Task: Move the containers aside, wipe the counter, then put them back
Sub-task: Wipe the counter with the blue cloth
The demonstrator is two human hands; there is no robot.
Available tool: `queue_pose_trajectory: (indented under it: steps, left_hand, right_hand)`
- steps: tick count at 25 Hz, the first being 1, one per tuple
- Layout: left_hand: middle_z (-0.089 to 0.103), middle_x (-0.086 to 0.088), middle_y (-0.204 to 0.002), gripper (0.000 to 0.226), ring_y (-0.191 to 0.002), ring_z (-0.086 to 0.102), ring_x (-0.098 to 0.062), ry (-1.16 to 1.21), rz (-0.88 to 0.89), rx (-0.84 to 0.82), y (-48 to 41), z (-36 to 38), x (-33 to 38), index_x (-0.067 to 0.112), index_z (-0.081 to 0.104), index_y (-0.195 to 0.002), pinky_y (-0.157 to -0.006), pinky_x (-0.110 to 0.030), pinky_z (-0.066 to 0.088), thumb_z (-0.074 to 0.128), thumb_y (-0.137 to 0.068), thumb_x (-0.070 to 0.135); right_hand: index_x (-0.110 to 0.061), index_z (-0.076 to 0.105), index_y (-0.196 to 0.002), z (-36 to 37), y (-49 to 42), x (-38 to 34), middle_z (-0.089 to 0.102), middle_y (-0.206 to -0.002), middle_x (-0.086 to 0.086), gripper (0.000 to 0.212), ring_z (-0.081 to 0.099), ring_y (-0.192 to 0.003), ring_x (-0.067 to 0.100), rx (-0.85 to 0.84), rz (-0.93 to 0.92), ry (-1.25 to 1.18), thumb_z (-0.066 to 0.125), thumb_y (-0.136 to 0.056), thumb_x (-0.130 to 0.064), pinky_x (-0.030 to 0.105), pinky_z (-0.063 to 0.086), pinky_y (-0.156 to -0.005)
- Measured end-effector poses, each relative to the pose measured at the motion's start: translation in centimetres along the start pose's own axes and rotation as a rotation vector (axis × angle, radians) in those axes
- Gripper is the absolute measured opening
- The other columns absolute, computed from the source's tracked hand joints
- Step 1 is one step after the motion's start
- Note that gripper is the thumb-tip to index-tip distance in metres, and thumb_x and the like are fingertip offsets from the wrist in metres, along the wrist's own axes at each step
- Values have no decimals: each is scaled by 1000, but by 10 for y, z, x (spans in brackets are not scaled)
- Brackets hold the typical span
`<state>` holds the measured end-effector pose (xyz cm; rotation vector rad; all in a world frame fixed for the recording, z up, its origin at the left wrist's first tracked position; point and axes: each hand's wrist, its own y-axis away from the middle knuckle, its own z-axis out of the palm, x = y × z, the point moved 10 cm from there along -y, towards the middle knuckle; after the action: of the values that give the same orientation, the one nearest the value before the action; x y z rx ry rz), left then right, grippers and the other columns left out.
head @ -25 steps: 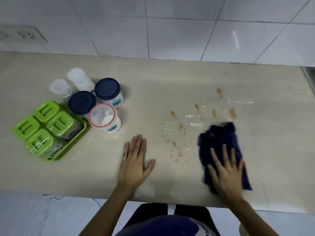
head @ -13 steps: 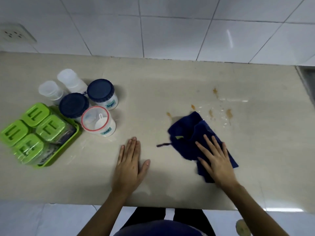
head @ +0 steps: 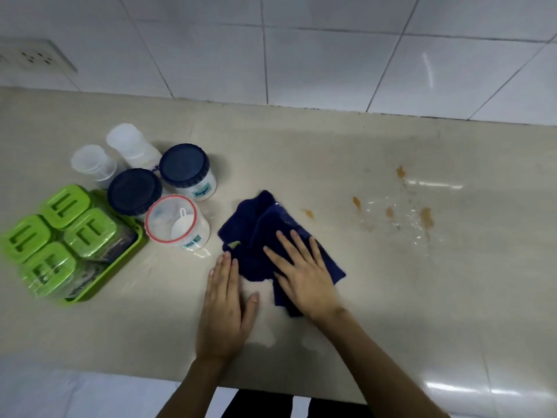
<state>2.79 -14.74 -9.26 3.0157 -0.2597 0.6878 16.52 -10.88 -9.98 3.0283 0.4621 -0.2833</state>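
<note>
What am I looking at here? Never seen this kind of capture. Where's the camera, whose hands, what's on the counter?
There is no robot: a person works bare-handed, and the single picture comes from a wide-angle camera on their head, looking forward and down. The right hand presses flat on a dark blue cloth, wiping the beige counter. The left hand lies flat and empty on the counter beside the cloth. Neither hand grips anything. Orange-brown stains and wet streaks lie to the right of the cloth, not yet wiped. The containers sit at the left: a green tray of green-lidded boxes, two blue-lidded jars, a clear jar with a red rim holding a white scoop, and two clear tumblers. White wall tiles run behind.
</note>
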Motion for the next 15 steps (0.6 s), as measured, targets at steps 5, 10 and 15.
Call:
queue_pose_trajectory:
  steps: [5,10,15]
  left_hand:
    - [19,-9,-159,68,-149,11,-17,-31,7,-31,0,2,1,4,26,-148,-122,-36,9,37,-93,42]
    - [18,-11,-159,68,-149,10,-19,-54,2,-50,-2,6,-1,3,25,-148,-122,-37,9,42,-93,40]
    - [14,-6,-161,67,-149,8,-16,-72,22,-72,-1,6,1,8,22,-150,-122,-36,8,39,-95,42]
  right_hand:
    - [-27,37,-141,-37,66,184,31,-153,12,51,26,-142,36,94,390,-49,31,-91,-37,52,18,-115]
    - [-23,25,-148,-38,90,214,19,-158,14,61,10,-145,37,82,662,-52,18,-92,-47,58,9,-116]
    - [-22,32,-145,-9,15,45,27,-155,12,55,19,-143,37,68,242,0,31,-92,-37,54,8,-115]
